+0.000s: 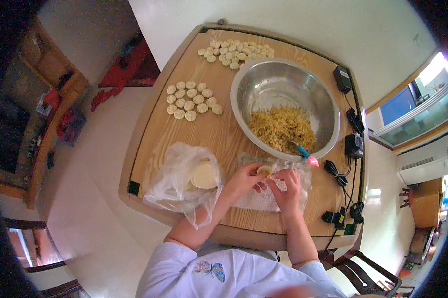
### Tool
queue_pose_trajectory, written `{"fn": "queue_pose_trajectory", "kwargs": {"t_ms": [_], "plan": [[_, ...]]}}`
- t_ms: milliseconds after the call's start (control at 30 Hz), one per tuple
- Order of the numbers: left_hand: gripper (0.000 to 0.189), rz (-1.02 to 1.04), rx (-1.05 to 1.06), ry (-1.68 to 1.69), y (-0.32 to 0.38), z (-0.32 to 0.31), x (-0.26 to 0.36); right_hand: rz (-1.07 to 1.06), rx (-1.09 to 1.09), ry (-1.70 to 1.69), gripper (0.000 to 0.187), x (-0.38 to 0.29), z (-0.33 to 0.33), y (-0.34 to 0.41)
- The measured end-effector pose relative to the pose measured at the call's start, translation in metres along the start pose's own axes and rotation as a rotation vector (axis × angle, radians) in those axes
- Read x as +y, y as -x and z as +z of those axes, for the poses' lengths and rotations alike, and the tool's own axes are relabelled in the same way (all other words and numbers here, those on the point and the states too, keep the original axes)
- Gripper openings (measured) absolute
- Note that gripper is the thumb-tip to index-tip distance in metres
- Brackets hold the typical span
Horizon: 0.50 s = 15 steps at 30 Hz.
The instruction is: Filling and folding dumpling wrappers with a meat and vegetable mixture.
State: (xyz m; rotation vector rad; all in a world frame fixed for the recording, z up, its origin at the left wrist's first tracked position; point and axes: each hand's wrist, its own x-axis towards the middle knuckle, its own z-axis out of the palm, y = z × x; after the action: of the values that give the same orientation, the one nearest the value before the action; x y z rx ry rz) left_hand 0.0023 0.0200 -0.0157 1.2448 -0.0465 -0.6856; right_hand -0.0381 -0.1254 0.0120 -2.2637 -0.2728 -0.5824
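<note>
A pale round dough wrapper is pinched between my two hands in front of the steel bowl. My left hand grips its left side, and the fingers of my right hand are at its right edge. Any filling inside it cannot be made out. Under my hands lies a bubble-wrap sheet. The large steel bowl holds a crumbly yellow-orange filling, with a blue-handled utensil resting in it. On my left, a clear plastic bag holds a stack of round wrappers.
Pleated dumplings sit in a group at the left of the wooden table, and more dumplings at the far side. Black power adapters with cables line the right edge. A dark chair stands at lower right.
</note>
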Motion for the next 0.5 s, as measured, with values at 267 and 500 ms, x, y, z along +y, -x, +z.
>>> {"fn": "queue_pose_trajectory", "kwargs": {"t_ms": [267, 500], "plan": [[0.029, -0.004, -0.036, 0.029, -0.0011, -0.0019, -0.0014, 0.003, -0.024, 0.109, 0.016, 0.0013, -0.0014, -0.0015], [0.023, 0.010, 0.026, 0.023, -0.0009, 0.0034, 0.0001, -0.036, -0.071, 0.088, 0.014, 0.0066, -0.0001, 0.0010]]}}
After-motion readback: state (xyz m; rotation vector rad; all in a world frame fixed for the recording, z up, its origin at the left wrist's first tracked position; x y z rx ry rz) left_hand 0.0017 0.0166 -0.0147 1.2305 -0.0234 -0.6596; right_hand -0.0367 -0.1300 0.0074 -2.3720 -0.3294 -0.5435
